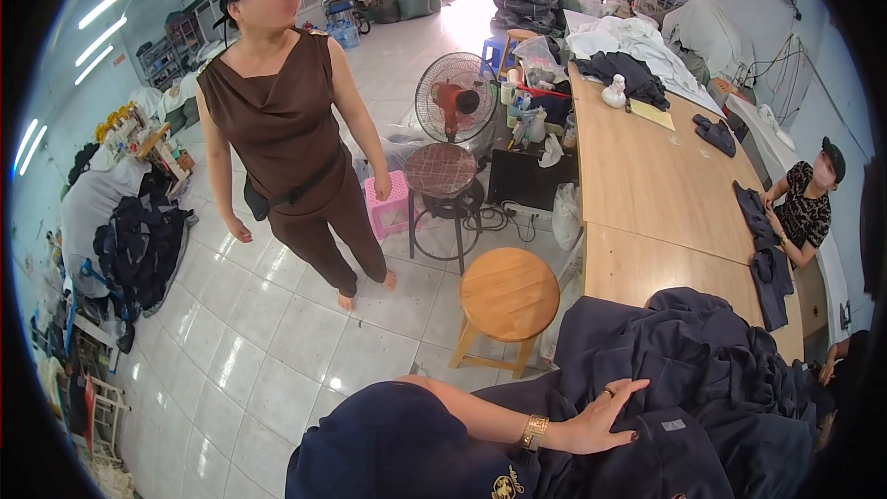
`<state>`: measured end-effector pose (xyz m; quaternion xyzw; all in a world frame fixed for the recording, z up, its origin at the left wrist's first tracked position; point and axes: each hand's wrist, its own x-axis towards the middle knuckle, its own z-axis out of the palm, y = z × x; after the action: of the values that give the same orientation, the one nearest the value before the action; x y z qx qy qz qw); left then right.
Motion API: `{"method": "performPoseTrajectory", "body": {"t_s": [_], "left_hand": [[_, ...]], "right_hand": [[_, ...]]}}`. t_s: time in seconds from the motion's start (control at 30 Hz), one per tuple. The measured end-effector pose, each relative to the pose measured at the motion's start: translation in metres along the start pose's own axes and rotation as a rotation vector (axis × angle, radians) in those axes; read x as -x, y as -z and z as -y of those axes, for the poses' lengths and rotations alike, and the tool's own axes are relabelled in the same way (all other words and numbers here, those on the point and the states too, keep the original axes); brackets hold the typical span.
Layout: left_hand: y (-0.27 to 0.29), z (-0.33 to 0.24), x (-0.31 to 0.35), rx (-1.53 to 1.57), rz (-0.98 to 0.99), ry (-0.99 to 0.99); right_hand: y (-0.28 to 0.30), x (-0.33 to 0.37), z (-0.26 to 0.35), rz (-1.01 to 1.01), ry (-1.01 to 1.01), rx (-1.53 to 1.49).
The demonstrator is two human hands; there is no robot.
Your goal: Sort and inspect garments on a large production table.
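Pale wooden tabletop (665, 189) bears heaped navy fabric (707, 379), where the left hand (593, 420) rests, thumb and fingers wide apart.

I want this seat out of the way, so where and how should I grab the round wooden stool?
I'd grip the round wooden stool by its seat rim, coming from your left: the seat stands raised on legs, likely leaving room to grip underneath, and that side faces floor tiles, while navy fabric crowds the right.
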<state>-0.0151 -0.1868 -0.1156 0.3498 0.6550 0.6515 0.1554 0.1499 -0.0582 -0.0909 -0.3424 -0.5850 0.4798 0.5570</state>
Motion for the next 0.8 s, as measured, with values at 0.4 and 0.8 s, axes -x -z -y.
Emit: {"method": "performPoseTrajectory", "body": {"t_s": [0.4,0.8], "left_hand": [[0.083,0.032,-0.016,-0.296,-0.398,0.027],[0.130,0.151,0.090,-0.405,-0.464,0.725]], "right_hand": [[-0.012,-0.010,-0.003,0.067,-0.055,-0.064],[-0.029,-0.017,-0.009,0.107,-0.037,-0.121]]}}
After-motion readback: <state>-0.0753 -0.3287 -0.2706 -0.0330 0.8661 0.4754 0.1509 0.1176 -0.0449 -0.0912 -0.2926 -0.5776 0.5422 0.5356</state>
